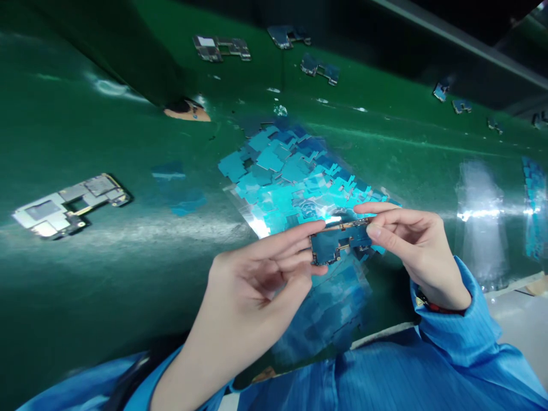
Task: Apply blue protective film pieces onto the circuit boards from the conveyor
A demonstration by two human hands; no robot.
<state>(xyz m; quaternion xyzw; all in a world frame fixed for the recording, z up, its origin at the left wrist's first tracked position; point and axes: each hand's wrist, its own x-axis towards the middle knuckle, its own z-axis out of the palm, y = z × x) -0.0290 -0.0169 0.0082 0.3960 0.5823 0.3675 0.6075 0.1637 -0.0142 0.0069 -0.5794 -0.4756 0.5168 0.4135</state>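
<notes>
A small circuit board, partly covered in dark blue film, is held between both hands near the centre. My left hand has its fingers around the board's left end, the index finger along the upper edge. My right hand pinches the board's right end between thumb and fingers. Behind and below the board lie sheets of blue die-cut film pieces on the green mat. Another board, with silvery shields, rests on the mat at the left.
Several boards, one of them with a white patch, lie along the back. A dark post or arm comes down at the upper left. Clear film sheets and more blue film lie at the right.
</notes>
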